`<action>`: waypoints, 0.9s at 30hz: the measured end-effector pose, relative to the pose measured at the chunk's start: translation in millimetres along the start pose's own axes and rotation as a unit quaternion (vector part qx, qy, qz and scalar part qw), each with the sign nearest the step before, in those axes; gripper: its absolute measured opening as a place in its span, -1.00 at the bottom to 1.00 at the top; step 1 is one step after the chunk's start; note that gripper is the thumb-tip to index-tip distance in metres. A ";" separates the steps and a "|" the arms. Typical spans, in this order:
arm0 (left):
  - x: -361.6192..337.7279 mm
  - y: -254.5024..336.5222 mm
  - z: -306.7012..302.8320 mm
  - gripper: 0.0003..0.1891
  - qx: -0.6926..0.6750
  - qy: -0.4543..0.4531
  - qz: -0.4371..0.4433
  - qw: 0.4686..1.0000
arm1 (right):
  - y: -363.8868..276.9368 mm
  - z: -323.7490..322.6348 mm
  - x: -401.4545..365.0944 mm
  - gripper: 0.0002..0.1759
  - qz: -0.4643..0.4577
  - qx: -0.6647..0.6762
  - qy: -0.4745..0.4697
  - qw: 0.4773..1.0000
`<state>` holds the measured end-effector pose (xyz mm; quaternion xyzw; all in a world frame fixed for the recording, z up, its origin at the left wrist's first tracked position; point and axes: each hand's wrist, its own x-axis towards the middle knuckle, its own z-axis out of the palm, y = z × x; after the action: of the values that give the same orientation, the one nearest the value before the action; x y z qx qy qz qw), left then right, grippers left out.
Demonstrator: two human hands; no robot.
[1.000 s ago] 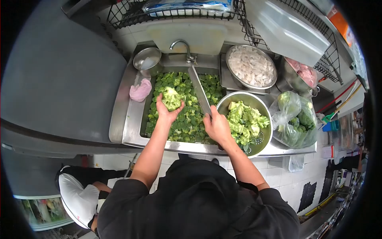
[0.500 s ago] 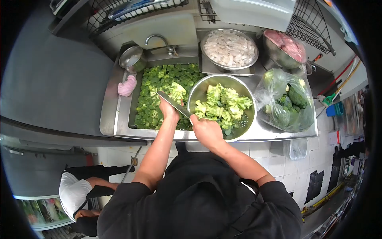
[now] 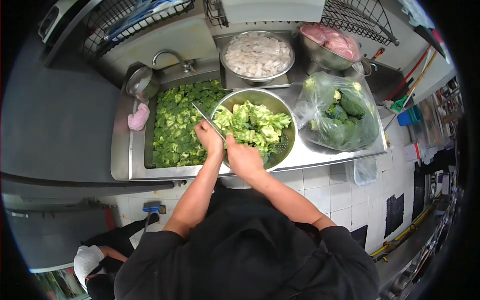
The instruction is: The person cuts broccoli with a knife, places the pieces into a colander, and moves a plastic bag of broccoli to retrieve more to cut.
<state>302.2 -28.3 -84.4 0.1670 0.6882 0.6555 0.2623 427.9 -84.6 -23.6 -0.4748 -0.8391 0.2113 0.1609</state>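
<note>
My right hand [image 3: 244,159] grips the handle of a knife [image 3: 210,120], its blade slanting up and left across my left hand. Behind that blade my left hand [image 3: 209,139] is curled at the colander's left rim, a pale green broccoli stalk [image 3: 223,117] right at its fingers; the blade partly hides the grip. The metal colander [image 3: 285,145] holds leafy broccoli stalks [image 3: 260,122]. Left of my hands, cut broccoli florets [image 3: 182,122] fill the sink basin.
A bowl of pale sliced pieces [image 3: 257,55] and a bowl of pink meat [image 3: 332,42] stand behind. A plastic bag of broccoli [image 3: 342,115] lies right. The faucet [image 3: 172,57], small pot [image 3: 142,82] and pink cloth [image 3: 138,117] are left. Another person [image 3: 100,257] is lower left.
Both hands, with the knife and stalk, have moved right relative to the sink, from over the florets to the colander's left edge. The camera view has shifted; the other person has moved.
</note>
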 end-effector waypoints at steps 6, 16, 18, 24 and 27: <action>9.2 -18.2 6.2 -0.61 -0.048 -0.026 -0.074 0.996 | 4.9 -10.7 -11.4 -0.86 0.043 0.004 -0.051 0.998; 41.0 30.8 -63.2 -0.48 -0.212 -0.263 -0.198 0.920 | 40.8 -12.7 -10.1 -0.67 0.109 0.095 -0.013 0.989; 48.5 36.6 -75.7 -0.48 -0.248 -0.290 -0.220 0.898 | 38.0 -8.4 -10.1 -0.69 0.098 0.159 0.009 0.982; 71.3 30.7 -106.0 -0.62 -0.254 -0.402 -0.168 0.863 | -7.6 5.3 10.6 -0.66 0.010 0.359 0.162 0.919; 77.7 44.2 -109.5 -0.38 -0.292 -0.454 -0.082 0.838 | -34.5 8.0 35.7 -0.62 0.036 0.325 0.146 0.934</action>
<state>171.0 -69.2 -51.2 0.3039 0.2796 0.6530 0.6349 381.3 -71.2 -10.4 -0.4522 -0.6743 0.4061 0.4195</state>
